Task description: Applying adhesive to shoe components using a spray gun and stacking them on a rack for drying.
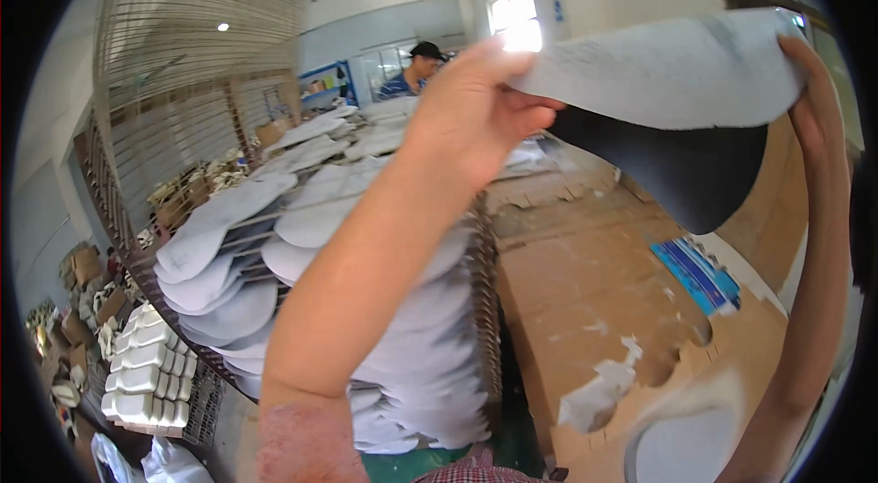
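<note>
My left hand [476, 103] pinches the left end of a thin, flexible insole-shaped sheet [658, 71], raised at the upper right. My right hand [812, 94] grips its other end. The side facing me is pale grey; below it hangs a black surface [677, 158], and I cannot tell whether that is the same sheet's underside or a second layer. Left of my forearm, similar pale grey pieces [215, 218] lie in overlapping layers on a wire rack [485, 300]. At the lower right a rounded pale grey piece [681, 446] rests on the brown work surface [567, 282].
A hinged-looking wire grid [197, 16] stands upright at the left. White moulded blocks [151, 364] are stacked on the floor beyond it. A blue printed packet [697, 274] and torn white scraps [599, 396] lie on the brown surface. A person [412, 80] in a dark cap is behind the rack.
</note>
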`<state>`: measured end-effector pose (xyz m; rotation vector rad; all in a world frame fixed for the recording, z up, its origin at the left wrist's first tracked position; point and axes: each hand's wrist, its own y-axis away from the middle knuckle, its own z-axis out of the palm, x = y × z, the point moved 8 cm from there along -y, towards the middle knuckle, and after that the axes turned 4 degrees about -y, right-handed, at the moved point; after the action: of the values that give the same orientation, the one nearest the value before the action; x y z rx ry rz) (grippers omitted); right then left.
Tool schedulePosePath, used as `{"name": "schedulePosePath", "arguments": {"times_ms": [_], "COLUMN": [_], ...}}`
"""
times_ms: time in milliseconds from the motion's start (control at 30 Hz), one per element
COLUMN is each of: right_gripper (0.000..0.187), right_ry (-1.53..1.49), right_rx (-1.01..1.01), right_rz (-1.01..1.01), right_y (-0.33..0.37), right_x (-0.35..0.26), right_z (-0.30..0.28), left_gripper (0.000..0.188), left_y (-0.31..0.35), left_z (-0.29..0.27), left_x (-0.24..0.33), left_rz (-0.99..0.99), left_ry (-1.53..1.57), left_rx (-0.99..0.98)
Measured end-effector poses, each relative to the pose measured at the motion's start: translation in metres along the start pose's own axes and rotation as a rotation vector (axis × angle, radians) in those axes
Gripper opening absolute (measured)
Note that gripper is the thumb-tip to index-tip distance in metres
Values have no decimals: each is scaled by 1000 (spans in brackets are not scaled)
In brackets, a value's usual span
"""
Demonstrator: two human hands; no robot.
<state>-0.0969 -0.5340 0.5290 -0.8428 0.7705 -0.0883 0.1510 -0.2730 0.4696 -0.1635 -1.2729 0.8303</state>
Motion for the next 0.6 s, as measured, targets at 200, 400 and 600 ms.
{"name": "schedulePosePath", "arguments": {"times_ms": [200,400,600], "right_gripper": [26,26,40], "right_ry": [-79,-175,-9], "right_rx": [-513,-548,-536], "right_rz": [50,344,396], "right_y": [-39,-29,-4], "right_x": [86,257,312], "right_z": [238,486,619], "left_gripper": [33,42,47], "left_y": [4,20,55], "left_z": [-159,-353,-400], "left_x": [125,235,321], "left_rz": [68,53,317], "left_ry": [-347,-541,-840], "left_rx": [290,686,890]}}
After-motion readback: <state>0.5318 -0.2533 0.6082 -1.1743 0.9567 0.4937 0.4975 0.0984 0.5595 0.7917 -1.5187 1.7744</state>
